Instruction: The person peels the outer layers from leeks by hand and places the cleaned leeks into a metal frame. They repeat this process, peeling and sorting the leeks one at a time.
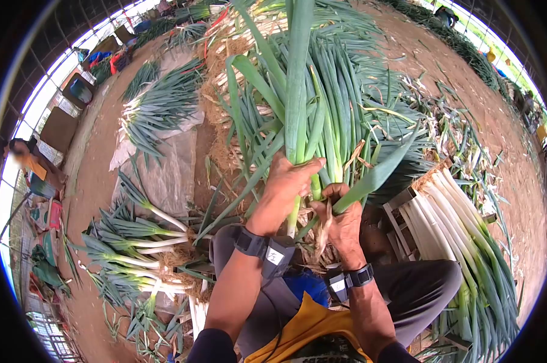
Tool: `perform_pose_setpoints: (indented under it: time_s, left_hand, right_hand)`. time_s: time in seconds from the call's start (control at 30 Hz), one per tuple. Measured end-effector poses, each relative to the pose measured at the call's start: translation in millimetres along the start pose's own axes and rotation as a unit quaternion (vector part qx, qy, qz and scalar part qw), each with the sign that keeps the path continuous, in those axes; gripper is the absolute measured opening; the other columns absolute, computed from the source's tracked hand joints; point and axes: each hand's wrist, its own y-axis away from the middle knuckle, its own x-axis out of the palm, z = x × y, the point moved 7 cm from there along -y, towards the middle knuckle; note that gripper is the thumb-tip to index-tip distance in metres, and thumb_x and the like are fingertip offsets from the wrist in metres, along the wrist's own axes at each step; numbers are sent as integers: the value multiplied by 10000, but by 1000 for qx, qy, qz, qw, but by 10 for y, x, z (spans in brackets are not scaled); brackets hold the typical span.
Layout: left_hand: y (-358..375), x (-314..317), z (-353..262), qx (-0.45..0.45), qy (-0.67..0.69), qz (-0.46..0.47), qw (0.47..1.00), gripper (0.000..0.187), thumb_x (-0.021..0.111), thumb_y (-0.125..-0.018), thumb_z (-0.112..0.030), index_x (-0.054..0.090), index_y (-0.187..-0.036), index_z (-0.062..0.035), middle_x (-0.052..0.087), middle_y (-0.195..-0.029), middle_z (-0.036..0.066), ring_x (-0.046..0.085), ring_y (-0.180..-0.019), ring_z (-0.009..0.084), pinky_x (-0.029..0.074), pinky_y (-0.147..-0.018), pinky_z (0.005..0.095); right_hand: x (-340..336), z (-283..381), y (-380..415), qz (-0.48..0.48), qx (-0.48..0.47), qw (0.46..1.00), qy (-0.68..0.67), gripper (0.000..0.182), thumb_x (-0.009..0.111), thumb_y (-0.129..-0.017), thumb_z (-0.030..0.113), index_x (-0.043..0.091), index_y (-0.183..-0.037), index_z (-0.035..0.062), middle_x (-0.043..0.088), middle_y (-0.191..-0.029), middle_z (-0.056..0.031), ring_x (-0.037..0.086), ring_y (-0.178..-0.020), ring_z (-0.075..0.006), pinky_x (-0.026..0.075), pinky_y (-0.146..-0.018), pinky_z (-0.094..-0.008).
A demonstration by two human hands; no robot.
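Note:
My left hand (288,181) is closed around a large green onion (296,91), just above its pale lower stalk. The long leaves rise upright from my fist and spread at the top. Close beside it, my right hand (343,221) is closed on a leaf of the onion and some dry, papery outer skin (322,233). The leaf bends up to the right from the fingers. The onion's root end is hidden low between my wrists and lap. Each wrist wears a dark strapped device.
Trimmed green onions with white stalks (437,212) lie across a wooden rack (400,221) on my right. Untrimmed onions with roots (158,254) lie at my left. A large heap (340,85) lies ahead, and another bunch (152,115) on plastic sheeting (167,172). A person (34,160) is at far left.

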Motion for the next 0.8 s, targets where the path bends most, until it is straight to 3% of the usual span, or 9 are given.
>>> perform_pose_setpoints:
  time_s: [0.07, 0.17, 0.33, 0.47, 0.57, 0.6, 0.7, 0.73, 0.8]
  left_hand:
    - [-11, -24, 17, -14, 3, -7, 1000, 309, 791, -840, -97, 576, -1056, -39, 578, -791, -6, 399, -476, 42, 295, -424, 216]
    - [-11, -32, 12, -17, -2, -24, 1000, 304, 791, -836, -90, 575, -1045, -43, 593, -803, -2, 404, -477, 42, 298, -421, 215]
    - [1, -59, -3, -17, -4, -17, 1000, 256, 788, -834, -83, 587, -986, -44, 601, -803, 1, 416, -477, 40, 304, -415, 214]
    - [-29, -34, 61, -24, -2, -8, 1000, 245, 787, -832, -81, 586, -967, -45, 601, -807, 5, 419, -473, 42, 305, -414, 213]
    - [-2, -3, 34, -20, 10, -19, 1000, 246, 786, -831, -78, 584, -967, -46, 607, -813, 10, 420, -469, 45, 307, -412, 216]
    - [4, -4, 18, -17, 10, -24, 1000, 246, 785, -832, -77, 582, -967, -47, 608, -815, 12, 421, -468, 47, 308, -410, 217]
    - [10, -22, 4, -3, -7, -39, 999, 247, 782, -831, -71, 575, -965, -47, 608, -810, 19, 421, -458, 52, 307, -398, 225]
    - [15, -39, 6, 2, -16, -43, 999, 248, 781, -831, -69, 573, -965, -46, 607, -807, 22, 422, -453, 54, 307, -392, 228]
    - [-8, -81, 55, -10, -36, -44, 998, 250, 776, -830, -64, 565, -962, -39, 603, -796, 27, 426, -442, 58, 307, -380, 232]
  right_hand:
    - [18, -33, 23, -34, 7, 999, -11, 175, 779, -778, 4, 607, -803, 23, 553, -663, 12, 487, -602, -82, 416, -560, -253]
    - [21, -8, 47, -34, -60, 996, 58, 163, 770, -786, -1, 610, -778, 23, 574, -670, -1, 505, -610, -87, 428, -564, -263]
    - [-40, -153, 142, 85, 41, 995, 12, 160, 752, -810, -6, 617, -893, 16, 593, -725, 1, 543, -680, -93, 456, -618, -256]
    - [-48, -33, 217, 39, -7, 998, 57, 261, 776, -789, 29, 591, -972, 18, 609, -877, -50, 561, -751, -116, 472, -656, -277]
    - [-22, 80, 220, -2, -69, 986, 149, 295, 786, -758, 40, 592, -980, 18, 597, -853, -78, 572, -728, -169, 475, -652, -308]
    - [-1, -6, 218, -14, -53, 992, 114, 283, 771, -737, 27, 602, -964, 26, 589, -824, -98, 581, -716, -232, 480, -662, -345]
    - [-3, 14, 203, -26, -152, 971, 181, 241, 743, -735, 13, 617, -940, 35, 602, -823, -109, 597, -722, -270, 487, -681, -367]
    - [1, 20, 205, 8, -122, 984, 128, 199, 723, -744, 1, 623, -912, 37, 618, -816, -115, 617, -731, -302, 496, -698, -386]
    - [14, -4, 257, 27, -156, 978, 140, 188, 723, -752, -2, 619, -904, 35, 626, -815, -124, 625, -741, -324, 498, -699, -392]
